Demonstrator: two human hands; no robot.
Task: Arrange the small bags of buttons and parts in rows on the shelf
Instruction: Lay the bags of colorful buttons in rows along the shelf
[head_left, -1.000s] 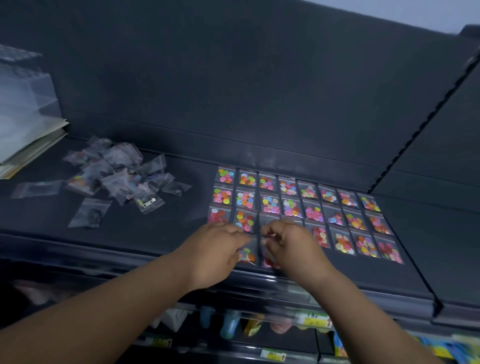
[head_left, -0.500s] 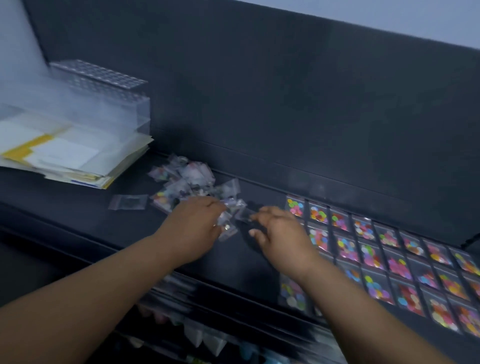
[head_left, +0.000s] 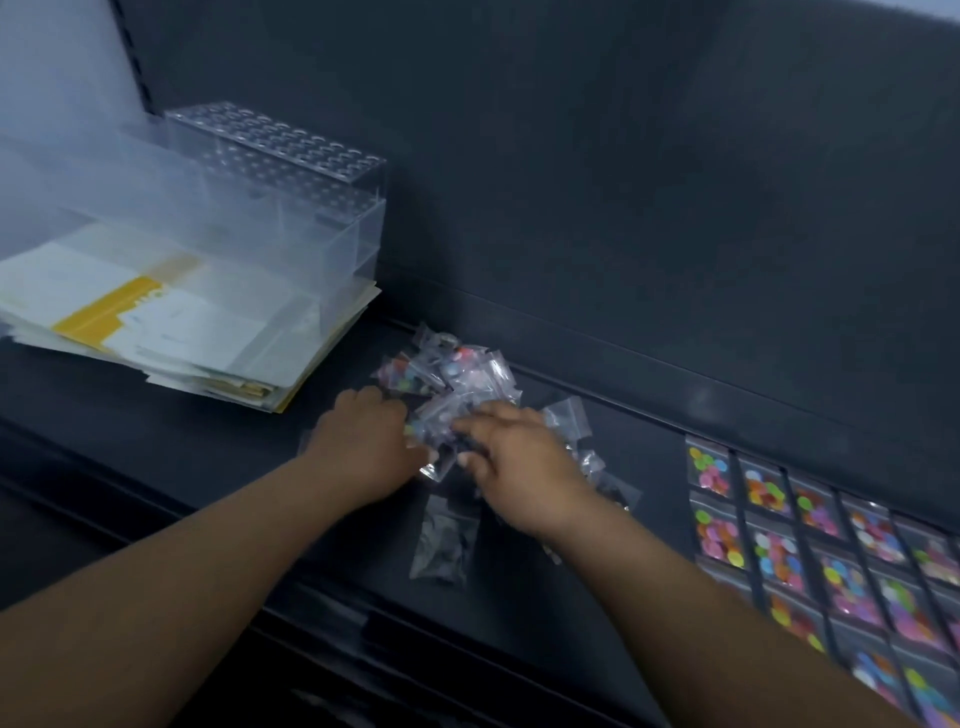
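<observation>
Head view: left hand (head_left: 363, 448) fingers curled at near edge of bag pile (head_left: 466, 372) — grip not discernible; right hand (head_left: 522, 467) fingers fairly straight, resting on pile. Pile lies just beyond both hands, equally near — finished rows (head_left: 774, 551) right of pile.

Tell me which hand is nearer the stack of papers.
Left. The left hand lies just right of the stack of papers, apart from it; the right hand is farther right, beyond the left hand.

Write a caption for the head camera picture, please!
Left hand and right hand reach into a loose pile of small bags beside neat rows of button bags on a dark shelf.
</observation>
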